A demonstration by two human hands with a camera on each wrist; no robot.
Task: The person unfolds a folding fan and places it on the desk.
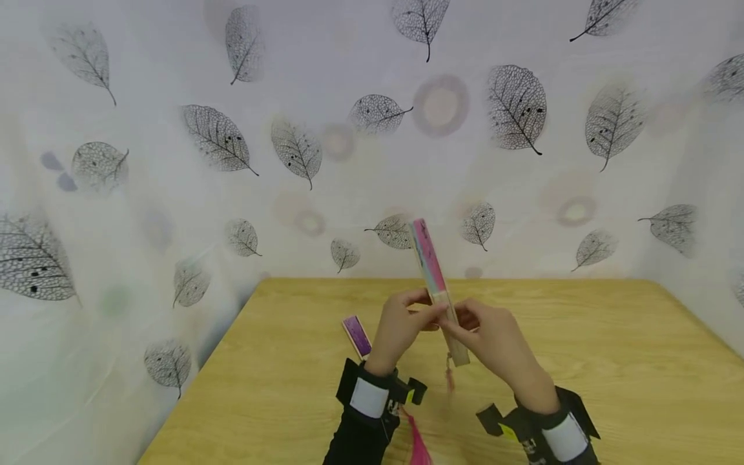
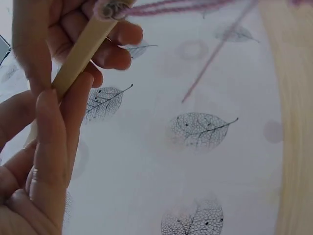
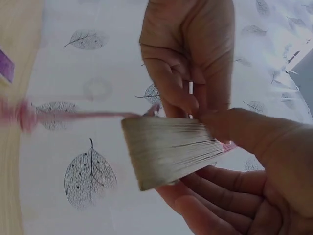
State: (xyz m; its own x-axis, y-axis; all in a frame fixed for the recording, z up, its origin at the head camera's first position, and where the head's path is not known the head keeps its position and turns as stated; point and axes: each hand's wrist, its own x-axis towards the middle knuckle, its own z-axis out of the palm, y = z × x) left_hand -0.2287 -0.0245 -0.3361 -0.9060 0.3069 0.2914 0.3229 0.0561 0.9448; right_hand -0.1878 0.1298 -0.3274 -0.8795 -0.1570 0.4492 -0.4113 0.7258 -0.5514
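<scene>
A folded hand fan (image 1: 429, 258), with pink and pale blue folds and light wooden sticks, stands tilted above the table in the head view. My left hand (image 1: 400, 328) pinches it from the left near the middle. From the other side my right hand (image 1: 498, 332) pinches the wooden sticks (image 3: 164, 149) between thumb and fingers. A pink cord with a tassel (image 1: 450, 380) hangs at the fan's lower end; it looks blurred. In the left wrist view, the sticks' narrow edge (image 2: 83, 54) runs between both hands' fingers.
On the wooden table (image 1: 279, 387), left of my left hand, lies a second folded fan (image 1: 357, 336) with purple folds, partly behind the wrist. A bright pink tassel (image 1: 417, 442) shows beside the left forearm. A leaf-patterned cloth (image 1: 372, 174) hangs behind the table.
</scene>
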